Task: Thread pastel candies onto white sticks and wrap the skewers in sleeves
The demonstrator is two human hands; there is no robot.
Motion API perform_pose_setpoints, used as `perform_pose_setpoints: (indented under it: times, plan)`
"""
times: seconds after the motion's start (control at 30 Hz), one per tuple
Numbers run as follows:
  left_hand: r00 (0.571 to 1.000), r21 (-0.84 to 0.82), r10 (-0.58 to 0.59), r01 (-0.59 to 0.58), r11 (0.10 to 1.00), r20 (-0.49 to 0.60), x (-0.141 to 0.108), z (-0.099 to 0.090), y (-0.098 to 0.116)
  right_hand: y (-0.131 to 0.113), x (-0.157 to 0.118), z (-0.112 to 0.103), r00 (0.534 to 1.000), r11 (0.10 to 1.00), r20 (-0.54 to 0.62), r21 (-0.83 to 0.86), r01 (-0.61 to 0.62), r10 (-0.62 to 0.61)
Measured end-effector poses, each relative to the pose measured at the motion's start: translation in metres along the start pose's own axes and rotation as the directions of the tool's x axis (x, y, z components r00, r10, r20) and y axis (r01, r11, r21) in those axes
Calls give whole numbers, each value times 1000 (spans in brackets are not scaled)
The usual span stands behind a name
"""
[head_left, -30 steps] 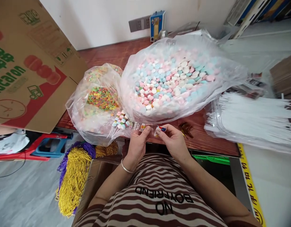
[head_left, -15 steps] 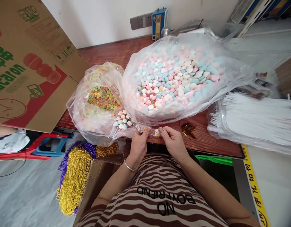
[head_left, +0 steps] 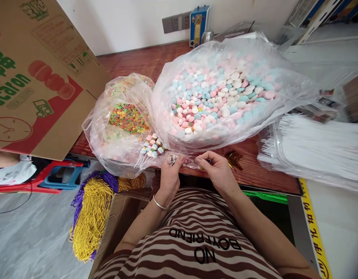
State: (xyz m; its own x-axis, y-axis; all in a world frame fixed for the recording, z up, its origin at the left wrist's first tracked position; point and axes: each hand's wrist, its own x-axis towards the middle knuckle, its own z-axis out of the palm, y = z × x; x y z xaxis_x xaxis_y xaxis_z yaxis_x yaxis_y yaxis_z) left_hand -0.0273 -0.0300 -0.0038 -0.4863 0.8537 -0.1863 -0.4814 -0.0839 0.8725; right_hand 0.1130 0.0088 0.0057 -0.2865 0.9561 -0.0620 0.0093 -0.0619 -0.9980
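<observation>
Between my two hands, at the table's front edge, is a small clear plastic wrapper (head_left: 190, 161) with coloured print or contents too small to make out. My left hand (head_left: 171, 173) pinches its left end between thumb and fingers. At the other end my right hand (head_left: 219, 170) is closed, thumb against curled index finger. Just left of my left hand lies a bunch of candy sticks (head_left: 152, 145) threaded with pastel pieces. They rest on a clear bag (head_left: 94, 133) of small multicoloured rings (head_left: 129, 118). Gold twist ties (head_left: 234, 159) lie right of my right hand.
A large clear bag (head_left: 164, 83) of pastel candy discs (head_left: 225, 93) fills the table's middle. White sticks (head_left: 318, 145) lie in plastic at right. A cardboard box (head_left: 65, 50) stands at left, with bead strands (head_left: 93, 217) below. Another person's arm (head_left: 6, 159) shows far left.
My right hand has shifted slightly right and its index finger is more bent. The wrapper between my hands has changed position a little. My left hand keeps its pinch. The view has shifted slightly.
</observation>
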Motion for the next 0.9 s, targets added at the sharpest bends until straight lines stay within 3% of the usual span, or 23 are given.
perform_pose_setpoints:
  times: [0.13, 0.3, 0.43, 0.53, 0.77, 0.9]
  plan:
    - [996, -39, -60, 58, 998, -65, 2, -2, -5, -2, 1, 2, 1000, 1000, -21, -6, -11, 11]
    - [984, -68, -165, 169, 983, 62, -2, 0, -2, -5, 1, 4, 998, 996, -42, -73, 50, -53]
    - [954, -216, -298, 296, 931, 23, 1, -3, -2, -3, 3, 3, 999, 986, -34, 166, -2, 8]
    - [921, -311, -382, 385, 869, 71, 7, -9, -4, -3, 3, -2, 997, 949, -24, 311, -56, 67]
    - [904, -342, -416, 422, 840, 97, 11, -11, -9, -12, -6, -4, 984, 928, 105, 330, -173, 146]
    - [923, -328, -370, 382, 864, 103, 11, -9, -8, -12, -7, -2, 979, 936, 137, 299, -187, 152]
